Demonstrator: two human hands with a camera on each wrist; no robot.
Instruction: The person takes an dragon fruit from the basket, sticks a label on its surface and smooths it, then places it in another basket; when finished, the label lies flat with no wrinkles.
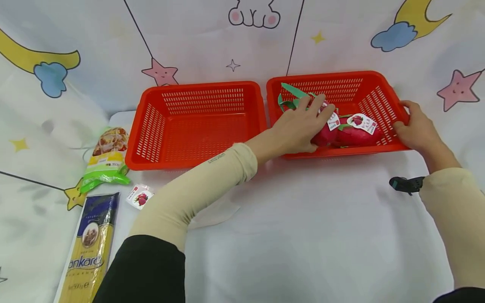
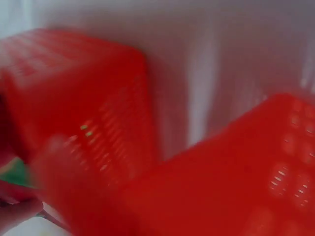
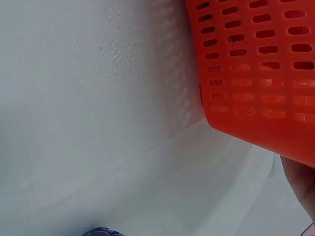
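Note:
Inside the right-hand red basket (image 1: 390,99) lie pinkish-red dragon fruits with green tips and white labels. My left hand (image 1: 297,128) reaches over the basket's front rim and grips one dragon fruit (image 1: 325,136), covering much of it. Beside it another dragon fruit (image 1: 356,136) lies label up. With thumb and fingers, my right hand (image 1: 422,128) holds the basket's right rim. In the right wrist view the basket's slotted wall (image 3: 261,59) fills the upper right, with part of my right hand (image 3: 300,184) below it. The left wrist view is blurred.
A second red basket (image 1: 204,139) stands to the left. Left of it are a green-and-yellow food bag (image 1: 107,158), a spaghetti pack (image 1: 89,248) and a small dragon fruit label (image 1: 140,196). A black strap-like object (image 1: 407,184) is at my right wrist.

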